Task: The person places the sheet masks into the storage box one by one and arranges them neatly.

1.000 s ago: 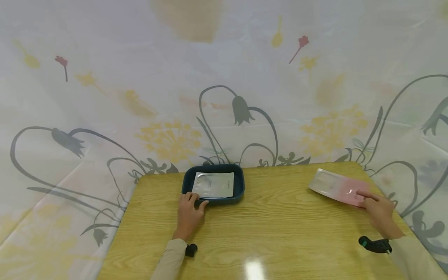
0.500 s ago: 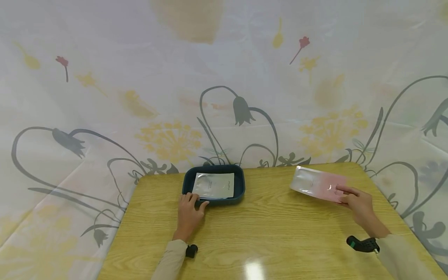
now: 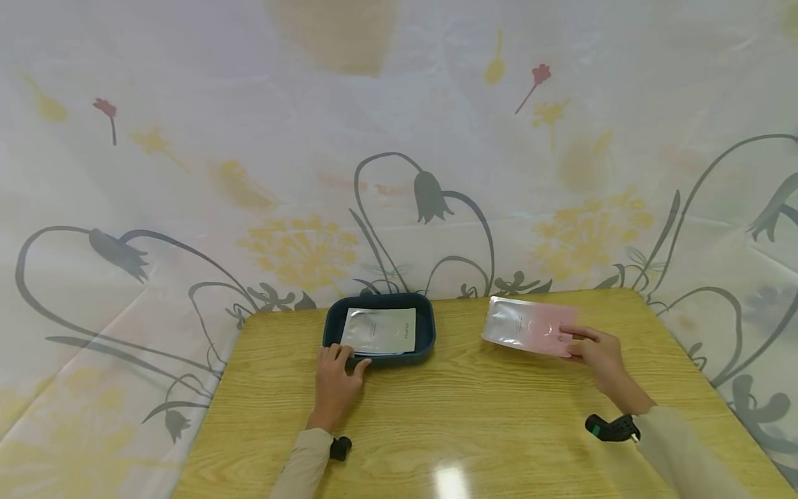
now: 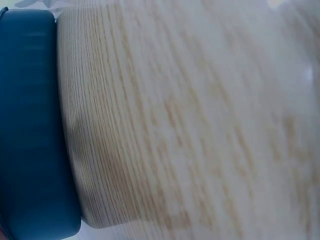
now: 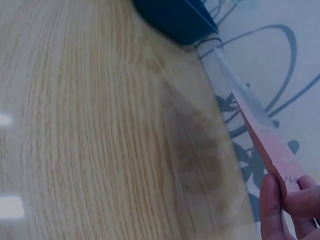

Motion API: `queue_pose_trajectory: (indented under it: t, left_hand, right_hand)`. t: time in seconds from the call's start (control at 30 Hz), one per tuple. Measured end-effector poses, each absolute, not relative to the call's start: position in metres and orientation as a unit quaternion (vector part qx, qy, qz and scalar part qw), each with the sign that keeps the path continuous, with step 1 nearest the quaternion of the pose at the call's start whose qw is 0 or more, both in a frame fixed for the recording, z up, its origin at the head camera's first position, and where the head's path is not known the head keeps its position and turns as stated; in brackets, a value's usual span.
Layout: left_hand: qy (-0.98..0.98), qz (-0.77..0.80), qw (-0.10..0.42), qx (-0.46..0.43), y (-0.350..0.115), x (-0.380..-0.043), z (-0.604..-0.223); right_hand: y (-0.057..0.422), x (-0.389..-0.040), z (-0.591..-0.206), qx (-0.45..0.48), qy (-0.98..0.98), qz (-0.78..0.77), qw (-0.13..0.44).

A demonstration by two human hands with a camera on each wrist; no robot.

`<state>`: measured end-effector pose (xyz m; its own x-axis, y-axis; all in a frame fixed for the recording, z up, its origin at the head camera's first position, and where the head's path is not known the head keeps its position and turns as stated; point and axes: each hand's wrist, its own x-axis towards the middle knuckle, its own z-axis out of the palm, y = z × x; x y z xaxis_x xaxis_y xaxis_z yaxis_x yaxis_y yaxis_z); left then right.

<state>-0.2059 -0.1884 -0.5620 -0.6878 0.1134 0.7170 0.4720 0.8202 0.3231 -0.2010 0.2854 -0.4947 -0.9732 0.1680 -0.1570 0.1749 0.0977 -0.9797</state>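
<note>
My right hand (image 3: 596, 355) pinches the pink end of a flat pink-and-silver sheet mask packet (image 3: 522, 324) between thumb and fingers. Its silver end points left, and in the right wrist view the packet (image 5: 260, 127) is held above the table, with a shadow below. At the front left corner of a dark blue tray (image 3: 427, 346), my left hand (image 3: 334, 382) grips the rim, fingers over the edge and thumb at the front wall. A pale silver-and-green packet (image 3: 382, 331) lies inside the tray.
The wood-grain table (image 3: 474, 409) runs back to a wall sheet (image 3: 287, 138) printed with flowers. The tray stands near the table's back edge. In the left wrist view, the tray's side wall (image 4: 37, 125) fills the left.
My right hand has moved left across the table with the pink-and-silver packet, bringing it nearer the tray. The left hand and tray have stayed in place.
</note>
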Motion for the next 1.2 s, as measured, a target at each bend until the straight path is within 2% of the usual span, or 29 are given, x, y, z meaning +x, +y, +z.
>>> queue_pose_trajectory:
  t: [0.47,1.2]
  left_hand:
    - [-0.888,-0.257,0.347,-0.160,-0.191,-0.206,-0.563]
    - [-0.880,-0.255,0.364,-0.170,-0.190,-0.206,-0.563]
  right_hand:
    - [0.254,-0.211,-0.491,0.085,0.714,-0.695,0.022]
    - [0.201,-0.227,-0.488,0.084,0.716,-0.692,0.035]
